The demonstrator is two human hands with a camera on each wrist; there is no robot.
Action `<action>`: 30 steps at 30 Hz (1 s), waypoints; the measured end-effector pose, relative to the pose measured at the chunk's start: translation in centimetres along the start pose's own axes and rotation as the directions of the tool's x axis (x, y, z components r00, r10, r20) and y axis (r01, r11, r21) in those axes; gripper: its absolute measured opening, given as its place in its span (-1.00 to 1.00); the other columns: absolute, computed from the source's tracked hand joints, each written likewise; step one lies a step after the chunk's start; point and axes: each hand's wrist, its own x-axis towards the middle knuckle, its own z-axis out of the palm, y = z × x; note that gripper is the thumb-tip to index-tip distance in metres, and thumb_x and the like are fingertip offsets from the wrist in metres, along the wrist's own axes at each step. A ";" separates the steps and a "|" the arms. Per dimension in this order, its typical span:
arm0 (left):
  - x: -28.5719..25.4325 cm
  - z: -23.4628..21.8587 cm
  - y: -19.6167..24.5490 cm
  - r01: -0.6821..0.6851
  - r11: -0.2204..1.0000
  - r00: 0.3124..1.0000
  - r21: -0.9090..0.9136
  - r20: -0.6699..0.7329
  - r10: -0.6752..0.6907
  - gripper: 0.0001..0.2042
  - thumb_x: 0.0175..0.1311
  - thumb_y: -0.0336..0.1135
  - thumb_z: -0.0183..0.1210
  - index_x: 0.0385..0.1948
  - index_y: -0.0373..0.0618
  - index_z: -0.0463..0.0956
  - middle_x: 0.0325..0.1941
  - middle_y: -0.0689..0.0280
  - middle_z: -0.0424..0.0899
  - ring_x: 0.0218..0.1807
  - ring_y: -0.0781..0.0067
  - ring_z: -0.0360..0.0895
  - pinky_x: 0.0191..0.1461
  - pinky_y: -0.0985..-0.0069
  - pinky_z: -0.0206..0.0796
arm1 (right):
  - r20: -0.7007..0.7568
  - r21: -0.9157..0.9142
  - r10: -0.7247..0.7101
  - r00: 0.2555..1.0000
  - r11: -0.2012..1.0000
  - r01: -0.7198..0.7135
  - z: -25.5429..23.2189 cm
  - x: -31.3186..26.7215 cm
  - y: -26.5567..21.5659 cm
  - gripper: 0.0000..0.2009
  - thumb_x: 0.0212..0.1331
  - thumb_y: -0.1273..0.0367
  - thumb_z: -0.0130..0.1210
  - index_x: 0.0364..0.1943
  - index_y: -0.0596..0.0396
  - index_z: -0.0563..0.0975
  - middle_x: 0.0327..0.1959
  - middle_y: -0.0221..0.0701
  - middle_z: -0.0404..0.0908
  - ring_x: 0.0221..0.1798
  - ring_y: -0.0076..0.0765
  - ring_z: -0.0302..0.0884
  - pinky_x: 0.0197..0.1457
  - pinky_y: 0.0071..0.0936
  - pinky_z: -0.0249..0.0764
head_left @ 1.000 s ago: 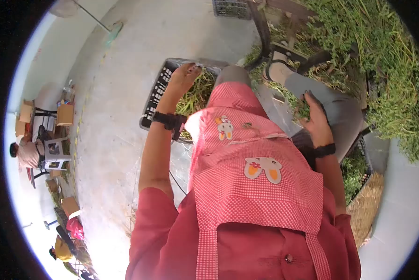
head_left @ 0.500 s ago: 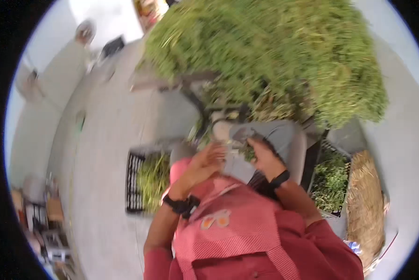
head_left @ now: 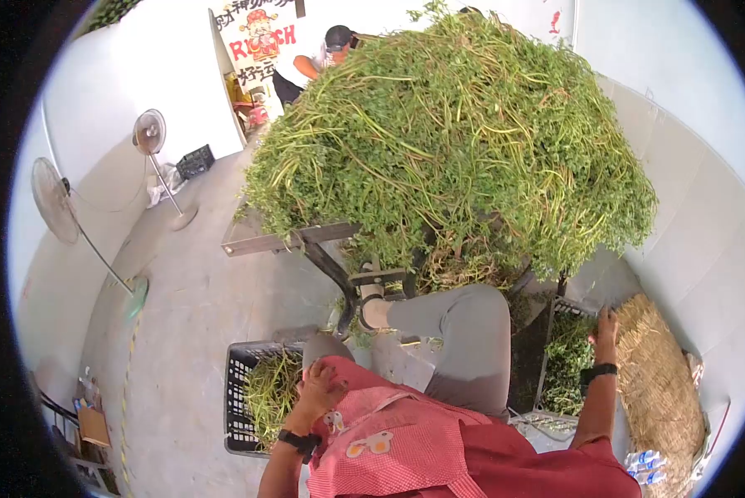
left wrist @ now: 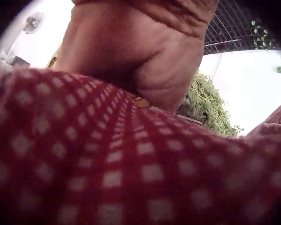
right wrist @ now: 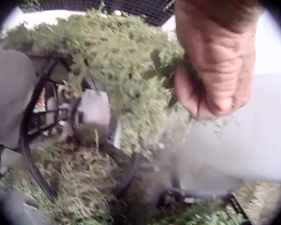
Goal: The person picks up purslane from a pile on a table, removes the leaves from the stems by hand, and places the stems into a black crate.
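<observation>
In the head view, the left hand [head_left: 321,388] rests with spread fingers on the red checked apron [head_left: 389,461], over the lap. The left wrist view has the heel of that hand [left wrist: 140,56] against the checked cloth [left wrist: 112,159]. Out to the right, the right hand [head_left: 606,334] is raised beside the crate of green leaves [head_left: 567,357]. Close up in the right wrist view, the curled fingers and thumb of the right hand [right wrist: 218,65] hold dark green leaves [right wrist: 161,70]; part of the bunch is hidden behind the fingers.
A large heap of green stems [head_left: 455,141] covers the table [head_left: 289,239] ahead. A black crate [head_left: 236,415] with stems stands left of the lap. At the right lies a straw-coloured bundle [head_left: 659,382]. Fans [head_left: 148,133] and a person [head_left: 306,66] are farther back.
The head view has lifted toward the heap. My left hand has come back onto the apron. My right hand has moved from near the knee out to the right, beside the crate.
</observation>
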 end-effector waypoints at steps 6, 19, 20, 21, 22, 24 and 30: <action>1.2 -0.3 1.4 -0.051 0.991 0.998 -0.126 -0.034 0.047 -0.46 -0.01 -0.02 0.19 0.03 -0.10 0.39 0.24 0.01 0.20 0.27 -0.10 0.11 0.21 0.01 0.04 | 0.438 0.129 -0.090 0.895 0.991 0.037 2.8 0.7 8.0 -0.49 0.19 0.15 -0.01 0.17 0.06 0.25 0.06 -0.23 0.41 -0.01 -0.08 0.45 -0.11 -0.16 0.51; 5.0 -0.2 3.2 -0.317 0.894 0.948 -0.316 -0.112 0.297 -0.56 0.17 -0.17 0.08 0.00 -0.29 0.34 0.09 -0.07 0.36 0.10 -0.09 0.34 0.15 0.28 0.24 | 0.839 -0.354 0.004 0.545 0.764 0.540 21.6 -9.8 5.6 -0.61 0.20 0.22 -0.02 0.08 0.05 0.32 -0.04 -0.26 0.46 -0.11 -0.12 0.49 -0.17 -0.20 0.53; 5.0 -0.5 3.6 -0.302 0.907 0.953 -0.294 -0.110 0.282 -0.58 0.19 -0.18 0.05 -0.01 -0.29 0.34 0.07 -0.08 0.37 0.08 -0.10 0.35 0.13 0.26 0.24 | 0.836 -0.369 0.008 0.549 0.748 0.551 21.5 -9.9 5.6 -0.61 0.20 0.22 -0.02 0.07 0.05 0.32 -0.05 -0.26 0.46 -0.12 -0.13 0.50 -0.18 -0.20 0.53; 4.9 -0.7 3.9 -0.300 0.906 0.954 -0.300 -0.107 0.280 -0.58 0.19 -0.18 0.05 -0.01 -0.29 0.34 0.07 -0.08 0.37 0.08 -0.10 0.35 0.13 0.26 0.24 | 0.829 -0.381 0.009 0.559 0.740 0.554 21.3 -9.8 5.7 -0.62 0.20 0.23 -0.02 0.07 0.05 0.32 -0.06 -0.27 0.46 -0.13 -0.13 0.50 -0.18 -0.21 0.52; 5.2 -1.1 4.3 -0.305 0.888 0.952 -0.344 -0.109 0.285 -0.60 0.20 -0.19 0.03 -0.01 -0.30 0.35 0.05 -0.07 0.39 0.07 -0.11 0.36 0.12 0.25 0.25 | 0.825 -0.392 0.008 0.566 0.728 0.562 21.0 -9.7 5.6 -0.62 0.20 0.23 -0.02 0.06 0.05 0.33 -0.07 -0.27 0.46 -0.13 -0.14 0.50 -0.19 -0.21 0.52; 6.7 -2.3 5.3 -0.323 0.861 0.946 -0.393 -0.126 0.298 -0.61 0.21 -0.20 0.01 -0.02 -0.30 0.35 0.03 -0.07 0.41 0.05 -0.11 0.36 0.11 0.24 0.25 | 0.812 -0.415 0.013 0.583 0.715 0.562 20.0 -9.7 5.5 -0.63 0.19 0.23 -0.02 0.05 0.06 0.34 -0.08 -0.27 0.47 -0.15 -0.15 0.50 -0.20 -0.23 0.52; 10.3 -0.5 7.2 -0.446 0.810 0.895 -0.380 -0.195 0.401 -0.62 0.26 -0.15 -0.09 -0.02 -0.24 0.37 0.04 -0.05 0.42 0.07 -0.05 0.37 0.13 0.28 0.23 | 0.793 -0.458 0.034 0.608 0.692 0.559 17.4 -10.1 6.4 -0.66 0.18 0.24 -0.01 0.01 0.06 0.36 -0.13 -0.28 0.48 -0.19 -0.18 0.50 -0.23 -0.26 0.51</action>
